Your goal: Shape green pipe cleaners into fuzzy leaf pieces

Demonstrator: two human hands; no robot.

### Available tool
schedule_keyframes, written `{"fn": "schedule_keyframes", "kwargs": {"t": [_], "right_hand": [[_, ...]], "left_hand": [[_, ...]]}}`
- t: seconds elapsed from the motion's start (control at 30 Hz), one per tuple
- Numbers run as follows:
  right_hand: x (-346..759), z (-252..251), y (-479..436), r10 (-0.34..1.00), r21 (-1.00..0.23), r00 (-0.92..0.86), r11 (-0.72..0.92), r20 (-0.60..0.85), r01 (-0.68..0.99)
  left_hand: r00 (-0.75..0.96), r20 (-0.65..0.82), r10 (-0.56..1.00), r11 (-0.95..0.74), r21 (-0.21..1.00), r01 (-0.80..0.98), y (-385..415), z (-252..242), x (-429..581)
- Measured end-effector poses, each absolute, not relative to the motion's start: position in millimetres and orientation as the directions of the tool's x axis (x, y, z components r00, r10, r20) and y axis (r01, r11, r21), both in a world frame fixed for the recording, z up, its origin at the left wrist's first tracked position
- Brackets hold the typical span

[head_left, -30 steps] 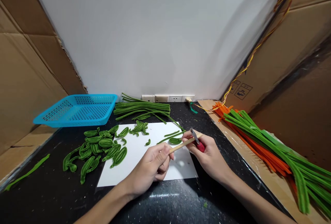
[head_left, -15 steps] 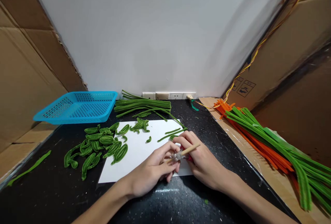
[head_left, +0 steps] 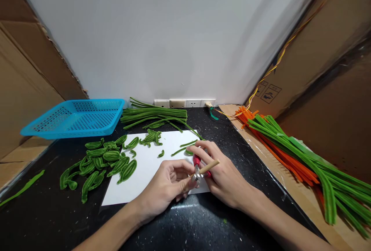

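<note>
My left hand (head_left: 169,183) pinches a thin wooden stick (head_left: 209,167) near its lower end, over the front right corner of a white sheet (head_left: 145,172). My right hand (head_left: 222,175) is closed on small red-handled pliers (head_left: 198,168), whose metal jaws touch the stick close to my left fingertips. Both hands meet just above the sheet. A pile of folded green pipe-cleaner leaves (head_left: 101,164) lies to the left of them, partly on the sheet. A few short green pieces (head_left: 182,148) rest just beyond my right hand.
A blue plastic basket (head_left: 75,117) stands at the back left. Straight green pipe cleaners (head_left: 153,115) lie along the wall by the sockets. A long bundle of green and orange pipe cleaners (head_left: 292,150) rests on cardboard at the right. Cardboard walls flank the black countertop (head_left: 58,212).
The pliers swung from pointing away at the stick's far end down to its near end by my left fingers. Both hands drew closer together and lower over the sheet.
</note>
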State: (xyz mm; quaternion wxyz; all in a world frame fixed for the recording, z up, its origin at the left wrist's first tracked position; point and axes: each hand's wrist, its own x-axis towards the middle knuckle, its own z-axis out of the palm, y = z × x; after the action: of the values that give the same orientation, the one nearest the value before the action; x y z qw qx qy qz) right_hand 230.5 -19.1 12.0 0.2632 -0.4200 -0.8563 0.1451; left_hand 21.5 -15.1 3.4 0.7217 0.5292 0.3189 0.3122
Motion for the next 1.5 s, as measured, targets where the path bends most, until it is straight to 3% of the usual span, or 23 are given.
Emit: {"fn": "schedule_keyframes", "kwargs": {"t": [0.17,0.47,0.83,1.0,1.5], "right_hand": [[233.3,11.5,-19.0,0.766,-0.497,-0.559,0.636,0.317,0.59],[232.3,11.7,-19.9,0.749,-0.346,-0.575,0.662,0.329,0.664],[233.4,10.9,-19.9,0.759,-0.3,-0.517,0.639,0.396,0.708],[233.9,8.7,-19.6,0.798,-0.303,-0.488,0.591,0.353,0.747],[232.4,8.3,-19.6,0.818,-0.359,-0.476,0.571,0.322,0.738]], "left_hand": [[0.649,-0.071,0.757,0.16,0.984,-0.079,-12.1,5.1,18.9],[0.706,0.016,0.708,-0.031,0.999,0.009,-13.2,4.6,17.4],[0.695,0.001,0.719,-0.01,1.0,0.01,-12.8,4.6,20.9],[0.694,0.021,0.719,0.02,0.999,-0.051,-13.0,5.4,20.9],[0.685,0.024,0.728,-0.016,1.0,-0.018,-11.7,9.7,19.1]]}}
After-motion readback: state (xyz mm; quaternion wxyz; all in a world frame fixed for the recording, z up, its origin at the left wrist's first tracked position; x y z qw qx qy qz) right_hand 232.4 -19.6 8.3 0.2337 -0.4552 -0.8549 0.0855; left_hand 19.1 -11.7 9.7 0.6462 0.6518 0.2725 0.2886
